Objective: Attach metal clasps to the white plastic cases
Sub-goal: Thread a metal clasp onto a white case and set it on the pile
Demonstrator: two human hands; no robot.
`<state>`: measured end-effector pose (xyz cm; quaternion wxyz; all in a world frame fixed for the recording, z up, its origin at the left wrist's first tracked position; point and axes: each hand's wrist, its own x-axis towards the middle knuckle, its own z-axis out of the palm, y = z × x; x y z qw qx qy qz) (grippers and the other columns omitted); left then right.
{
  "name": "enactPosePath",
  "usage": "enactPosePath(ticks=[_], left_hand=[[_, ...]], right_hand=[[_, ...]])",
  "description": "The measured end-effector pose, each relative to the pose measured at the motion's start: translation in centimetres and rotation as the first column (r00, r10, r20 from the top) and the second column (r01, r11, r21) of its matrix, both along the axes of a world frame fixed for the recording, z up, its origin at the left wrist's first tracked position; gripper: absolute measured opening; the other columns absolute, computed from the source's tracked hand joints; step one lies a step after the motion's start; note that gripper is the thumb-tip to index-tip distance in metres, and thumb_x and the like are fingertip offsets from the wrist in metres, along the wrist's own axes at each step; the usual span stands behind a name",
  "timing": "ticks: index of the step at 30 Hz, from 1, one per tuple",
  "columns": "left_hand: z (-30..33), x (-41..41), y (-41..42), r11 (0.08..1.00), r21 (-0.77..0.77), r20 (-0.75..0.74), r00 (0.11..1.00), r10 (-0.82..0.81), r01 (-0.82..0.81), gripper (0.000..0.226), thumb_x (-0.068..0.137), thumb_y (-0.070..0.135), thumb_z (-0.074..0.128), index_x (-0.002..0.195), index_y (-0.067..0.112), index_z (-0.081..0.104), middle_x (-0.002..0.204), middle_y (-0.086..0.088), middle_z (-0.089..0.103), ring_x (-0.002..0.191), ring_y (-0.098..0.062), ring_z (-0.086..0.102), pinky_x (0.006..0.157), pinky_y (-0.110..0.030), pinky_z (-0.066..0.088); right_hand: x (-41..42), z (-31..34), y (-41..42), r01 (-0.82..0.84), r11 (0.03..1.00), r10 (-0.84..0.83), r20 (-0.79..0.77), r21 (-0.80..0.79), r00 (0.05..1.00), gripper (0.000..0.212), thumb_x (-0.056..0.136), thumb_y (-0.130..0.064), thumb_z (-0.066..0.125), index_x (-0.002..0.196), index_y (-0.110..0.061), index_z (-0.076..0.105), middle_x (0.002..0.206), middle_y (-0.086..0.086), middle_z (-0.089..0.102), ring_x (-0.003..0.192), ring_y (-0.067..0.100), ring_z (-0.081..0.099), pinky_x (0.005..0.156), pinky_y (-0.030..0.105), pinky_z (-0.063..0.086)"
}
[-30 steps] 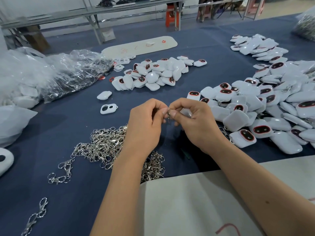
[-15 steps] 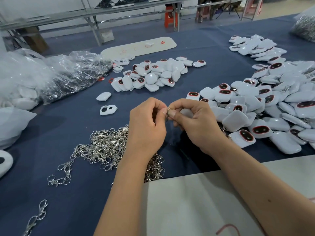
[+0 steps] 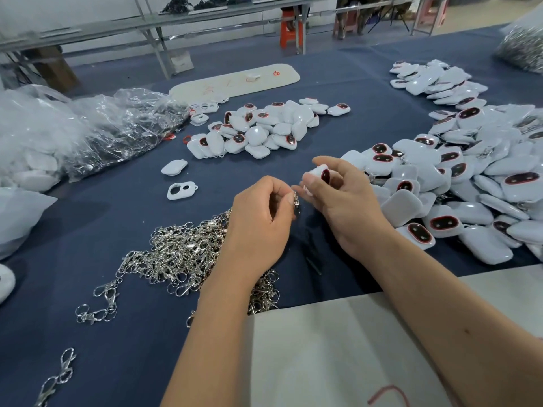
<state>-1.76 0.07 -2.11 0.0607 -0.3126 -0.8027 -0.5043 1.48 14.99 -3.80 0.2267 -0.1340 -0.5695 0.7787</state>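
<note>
My left hand point(image 3: 260, 218) pinches a small metal clasp point(image 3: 296, 199) between thumb and fingertips, just above the blue cloth. My right hand point(image 3: 340, 198) holds a white plastic case point(image 3: 321, 173) with a dark red-rimmed window, tilted up, right beside the clasp. Whether clasp and case are joined is hidden by my fingers. A heap of loose silver clasps point(image 3: 182, 254) lies under and left of my left wrist. A big pile of white cases point(image 3: 458, 183) spreads to the right.
Another pile of cases point(image 3: 264, 127) sits in the middle, two single cases point(image 3: 174, 167) lie left of it. Clear plastic bags point(image 3: 88, 130) fill the left side. A white sheet point(image 3: 323, 348) covers the near edge. A further case pile point(image 3: 435, 80) lies at the back right.
My hands have drawn slightly apart. The right hand has lifted and turned the white case so its dark window shows; the left still pinches the clasp.
</note>
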Motion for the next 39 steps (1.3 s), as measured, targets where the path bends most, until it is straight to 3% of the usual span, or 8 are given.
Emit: enactPosePath(ticks=[2, 6, 10, 13, 17, 30, 34, 39], left_hand=[[0.0, 0.1, 0.1, 1.0, -0.011, 0.017, 1.0, -0.02, 0.02, 0.011, 0.094, 0.026, 0.056, 0.084, 0.027, 0.061, 0.075, 0.011, 0.069, 0.072, -0.013, 0.068, 0.073, -0.045, 0.058], [0.1, 0.4, 0.4, 0.999, -0.003, 0.032, 0.999, -0.042, 0.042, 0.012, 0.092, 0.023, 0.056, 0.082, 0.027, 0.061, 0.075, 0.01, 0.068, 0.071, -0.015, 0.067, 0.073, -0.047, 0.058], [0.1, 0.2, 0.4, 1.0, -0.011, 0.034, 0.999, -0.027, 0.027, 0.014, 0.094, 0.018, 0.059, 0.082, 0.025, 0.062, 0.076, 0.008, 0.067, 0.072, -0.017, 0.066, 0.072, -0.044, 0.058], [0.1, 0.2, 0.3, 0.999, -0.038, 0.04, 0.998, -0.037, 0.039, 0.019, 0.093, 0.012, 0.062, 0.08, 0.026, 0.062, 0.073, 0.009, 0.067, 0.066, -0.01, 0.063, 0.063, -0.026, 0.053], [0.4, 0.5, 0.3, 0.994, -0.053, 0.078, 0.993, -0.087, 0.091, 0.023, 0.085, 0.002, 0.069, 0.075, 0.023, 0.063, 0.065, 0.018, 0.061, 0.056, 0.0, 0.053, 0.056, -0.01, 0.04], [0.6, 0.3, 0.1, 0.994, -0.086, 0.022, 0.997, -0.072, 0.073, 0.019, 0.081, 0.001, 0.069, 0.076, 0.02, 0.065, 0.071, 0.008, 0.066, 0.063, -0.01, 0.059, 0.059, -0.015, 0.046], [0.5, 0.3, 0.1, 0.992, -0.11, -0.016, 0.998, -0.064, 0.062, 0.016, 0.081, 0.002, 0.067, 0.077, 0.018, 0.065, 0.071, 0.006, 0.065, 0.063, -0.014, 0.058, 0.059, -0.026, 0.049], [0.5, 0.4, 0.3, 0.99, -0.138, -0.061, 0.997, -0.039, 0.03, 0.013, 0.082, 0.003, 0.066, 0.078, 0.015, 0.064, 0.071, 0.006, 0.063, 0.066, -0.015, 0.057, 0.06, -0.028, 0.047]], right_hand=[[-0.2, 0.2, 0.1, 0.054, 0.999, -0.054, -0.022, -0.006, 0.998, 0.023, 0.093, -0.012, 0.077, 0.114, -0.01, 0.067, 0.079, -0.001, 0.066, 0.067, 0.013, 0.071, 0.073, 0.029, 0.061], [-0.1, 0.3, -0.2, 0.148, 0.988, -0.149, 0.007, 0.044, 0.989, 0.035, 0.089, -0.025, 0.083, 0.116, -0.017, 0.062, 0.068, -0.006, 0.065, 0.05, 0.011, 0.053, 0.045, 0.023, 0.045], [0.0, 0.4, -0.4, 0.173, 0.96, -0.175, -0.009, 0.22, 0.984, 0.017, 0.089, -0.033, 0.081, 0.092, -0.018, 0.072, 0.062, -0.012, 0.058, 0.053, 0.008, 0.047, 0.051, 0.023, 0.042], [-0.1, 0.5, -0.7, 0.206, 0.921, -0.212, -0.019, 0.329, 0.977, 0.016, 0.093, -0.032, 0.073, 0.083, -0.02, 0.071, 0.063, -0.016, 0.057, 0.057, 0.005, 0.048, 0.058, 0.023, 0.042], [0.0, 0.7, -0.8, 0.194, 0.907, -0.199, -0.025, 0.375, 0.98, 0.018, 0.098, -0.018, 0.065, 0.081, -0.017, 0.06, 0.058, -0.015, 0.053, 0.051, 0.002, 0.04, 0.049, 0.016, 0.035], [0.4, 1.0, -1.0, 0.105, 0.89, -0.119, 0.004, 0.444, 0.993, 0.018, 0.096, -0.013, 0.058, 0.08, -0.021, 0.056, 0.055, -0.013, 0.048, 0.049, 0.005, 0.034, 0.044, 0.017, 0.03], [0.4, 1.0, -1.1, 0.106, 0.871, -0.122, 0.002, 0.48, 0.993, 0.015, 0.097, -0.013, 0.058, 0.083, -0.017, 0.057, 0.056, -0.013, 0.049, 0.049, 0.003, 0.036, 0.045, 0.015, 0.033], [0.3, 0.9, -1.1, 0.107, 0.872, -0.12, -0.003, 0.477, 0.993, 0.016, 0.098, -0.012, 0.058, 0.083, -0.015, 0.055, 0.054, -0.015, 0.048, 0.048, 0.002, 0.037, 0.045, 0.014, 0.033]])
